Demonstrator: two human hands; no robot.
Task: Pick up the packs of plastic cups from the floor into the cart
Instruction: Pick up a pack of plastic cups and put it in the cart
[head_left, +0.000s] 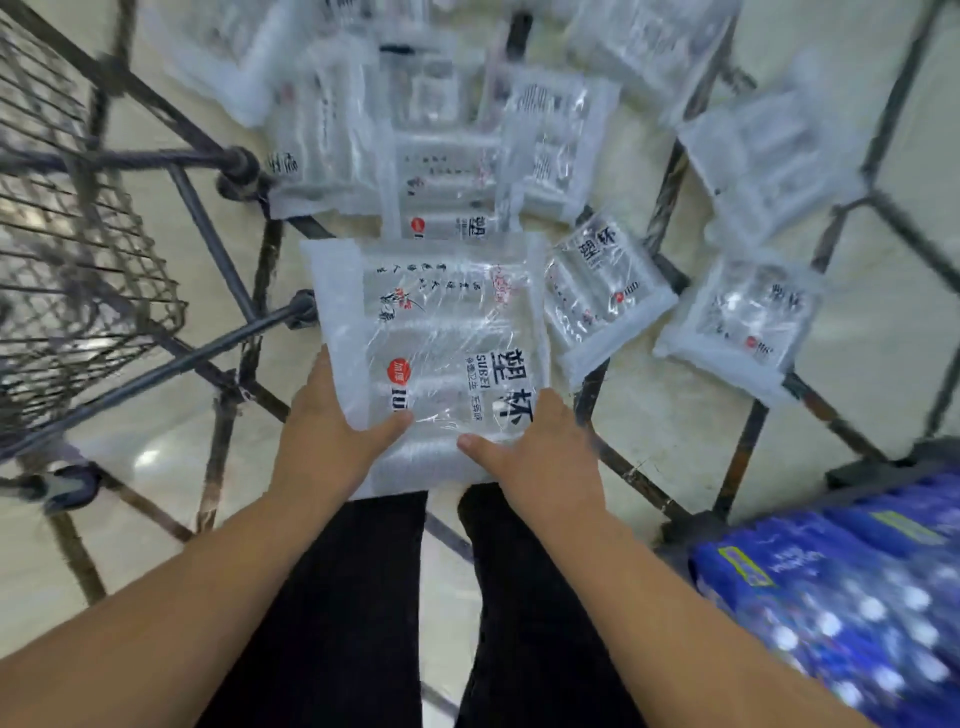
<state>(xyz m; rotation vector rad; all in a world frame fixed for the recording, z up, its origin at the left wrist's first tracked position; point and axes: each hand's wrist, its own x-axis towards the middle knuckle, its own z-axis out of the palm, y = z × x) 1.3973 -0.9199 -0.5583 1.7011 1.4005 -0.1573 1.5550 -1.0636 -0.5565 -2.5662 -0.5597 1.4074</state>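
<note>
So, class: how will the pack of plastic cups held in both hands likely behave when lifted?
Probably light for its size: the pack of cups looks mostly clear plastic and air. Possibly a bit floppy, as the left hand and right hand both grip its near edge. Its glossy, crinkled wrap may be slippery.

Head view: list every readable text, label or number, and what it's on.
"塑杯": large black print on the held pack, gripped by left hand and right hand.
"SUBEI": same pack, beside those characters.
"加厚": same pack, in the red circle; slightly blurred.
"塑杯": floor pack just right of it.
Unreadable: small vertical script on the packs, the farther packs, the yellow label on the blue packages.
</note>
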